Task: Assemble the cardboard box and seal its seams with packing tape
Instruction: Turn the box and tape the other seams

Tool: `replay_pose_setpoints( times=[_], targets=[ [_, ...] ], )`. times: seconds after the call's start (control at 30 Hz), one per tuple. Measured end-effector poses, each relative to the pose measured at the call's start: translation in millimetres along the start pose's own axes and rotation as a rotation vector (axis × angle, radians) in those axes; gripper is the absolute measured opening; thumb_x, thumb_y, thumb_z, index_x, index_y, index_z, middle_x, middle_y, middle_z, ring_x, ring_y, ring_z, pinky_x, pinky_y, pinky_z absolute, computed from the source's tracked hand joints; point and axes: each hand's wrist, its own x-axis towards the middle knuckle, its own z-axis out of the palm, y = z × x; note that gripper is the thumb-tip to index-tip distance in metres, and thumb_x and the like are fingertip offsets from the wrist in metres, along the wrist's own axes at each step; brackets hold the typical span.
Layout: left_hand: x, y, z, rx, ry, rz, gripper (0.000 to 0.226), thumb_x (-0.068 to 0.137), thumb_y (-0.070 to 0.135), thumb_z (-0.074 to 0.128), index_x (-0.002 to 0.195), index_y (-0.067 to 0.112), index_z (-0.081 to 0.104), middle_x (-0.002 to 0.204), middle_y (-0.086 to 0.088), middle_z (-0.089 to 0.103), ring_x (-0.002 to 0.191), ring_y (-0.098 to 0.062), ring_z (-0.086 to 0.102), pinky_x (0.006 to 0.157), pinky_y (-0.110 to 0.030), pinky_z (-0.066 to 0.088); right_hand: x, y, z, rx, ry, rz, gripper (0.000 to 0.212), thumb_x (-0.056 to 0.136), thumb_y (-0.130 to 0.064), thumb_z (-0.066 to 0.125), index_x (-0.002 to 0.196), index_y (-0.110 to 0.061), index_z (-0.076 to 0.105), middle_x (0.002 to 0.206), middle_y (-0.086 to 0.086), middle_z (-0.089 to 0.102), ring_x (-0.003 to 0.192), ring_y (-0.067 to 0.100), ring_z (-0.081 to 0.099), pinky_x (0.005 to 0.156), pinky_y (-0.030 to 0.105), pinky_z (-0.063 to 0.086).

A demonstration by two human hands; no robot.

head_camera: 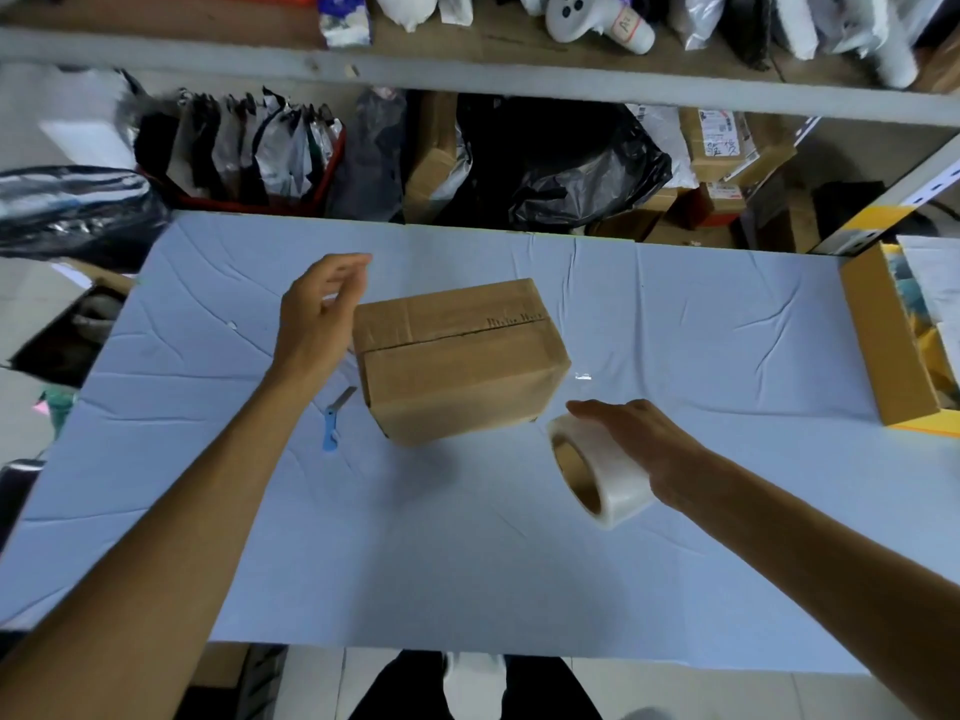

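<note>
A brown cardboard box [457,356] stands closed in the middle of the table [467,537], its top flaps meeting along a centre seam with clear tape over part of it. My left hand [317,314] hovers at the box's left side, fingers apart, holding nothing. My right hand [639,444] rests on a roll of clear packing tape [597,470] to the right of the box's near corner. The roll lies tilted, its cardboard core facing me.
A blue utility knife [335,420] lies on the table left of the box. An open yellow-brown carton [893,345] sits at the right edge. Shelves with bags and parcels [722,142] stand behind the table. The table is covered in a creased pale-blue sheet.
</note>
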Motion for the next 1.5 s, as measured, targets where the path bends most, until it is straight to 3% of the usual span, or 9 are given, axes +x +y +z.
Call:
replay_pose_setpoints(
  times=[0.1,0.2,0.4,0.6,0.87,1.07,1.17,1.3,1.5],
  targets=[
    [-15,-44,0,-0.109,0.301,-0.270,0.025,0.095,0.012,0.044,0.109,0.009,0.064,0.103,-0.010,0.068,0.091,-0.017,0.065,0.084,-0.027,0.052,2,0,0,-0.008,0.010,0.004,0.057,0.081,-0.050,0.066,0.118,-0.009,0.052,0.091,0.008,0.054,0.075,0.022,0.049,0.065,0.032,0.035],
    [-37,-78,12,0.024,0.250,-0.462,0.026,0.093,0.001,0.043,0.108,0.004,0.064,0.102,-0.009,0.064,0.094,-0.023,0.062,0.068,-0.009,0.049,5,2,1,-0.014,0.022,0.013,0.060,0.078,-0.053,0.067,0.119,-0.011,0.053,0.097,0.009,0.057,0.078,0.023,0.052,0.065,0.032,0.035],
    [-63,-130,26,0.501,0.049,-0.422,0.019,0.085,0.010,0.067,0.103,0.005,0.063,0.111,-0.022,0.056,0.103,-0.042,0.054,0.082,-0.044,0.047,11,3,1,-0.026,0.029,0.022,0.062,0.076,-0.056,0.068,0.119,-0.013,0.054,0.107,0.011,0.058,0.088,0.027,0.054,0.073,0.035,0.037],
    [-64,-136,31,0.543,0.124,-0.526,0.022,0.092,0.012,0.059,0.104,-0.005,0.052,0.116,-0.028,0.047,0.109,-0.045,0.042,0.089,-0.051,0.038,8,4,-3,-0.035,0.045,0.033,0.060,0.076,-0.057,0.067,0.116,-0.013,0.056,0.102,0.011,0.059,0.081,0.025,0.053,0.062,0.031,0.036],
    [-59,-126,32,0.482,0.178,-0.668,0.025,0.095,0.016,0.053,0.112,-0.001,0.045,0.116,-0.028,0.055,0.107,-0.047,0.052,0.088,-0.054,0.044,4,0,-4,-0.053,0.046,0.030,0.059,0.077,-0.057,0.065,0.116,-0.012,0.056,0.105,0.013,0.059,0.080,0.026,0.053,0.064,0.032,0.036],
    [-45,-94,9,0.035,0.492,-0.419,0.010,0.090,0.024,0.055,0.091,0.018,0.047,0.083,-0.009,0.060,0.078,-0.035,0.064,0.070,-0.052,0.055,-2,-4,-4,-0.027,0.023,0.035,0.050,0.083,-0.051,0.062,0.115,-0.013,0.056,0.091,0.010,0.056,0.075,0.025,0.051,0.073,0.035,0.036],
    [-37,-51,-9,-0.036,0.538,-0.211,0.007,0.089,0.021,0.056,0.092,0.015,0.054,0.083,-0.013,0.063,0.065,-0.013,0.063,0.064,-0.034,0.056,-4,-7,-6,-0.013,0.025,0.036,0.047,0.084,-0.049,0.061,0.114,-0.013,0.055,0.088,0.009,0.055,0.074,0.024,0.049,0.073,0.035,0.035],
    [-63,32,-21,-0.066,0.370,0.038,0.009,0.089,0.020,0.064,0.091,0.013,0.059,0.085,-0.007,0.066,0.074,-0.014,0.063,0.065,-0.018,0.050,-8,-9,-7,0.015,0.019,0.024,0.047,0.085,-0.049,0.060,0.115,-0.014,0.053,0.088,0.009,0.054,0.074,0.024,0.049,0.075,0.037,0.035],
    [-115,85,30,-0.033,-0.022,0.155,0.010,0.086,0.014,0.067,0.078,0.014,0.062,0.069,0.008,0.064,0.063,-0.009,0.060,0.058,-0.021,0.049,-13,-9,-12,0.025,0.032,0.000,0.043,0.085,-0.047,0.062,0.110,-0.013,0.051,0.084,0.006,0.051,0.071,0.020,0.047,0.061,0.030,0.033]
  ],
)
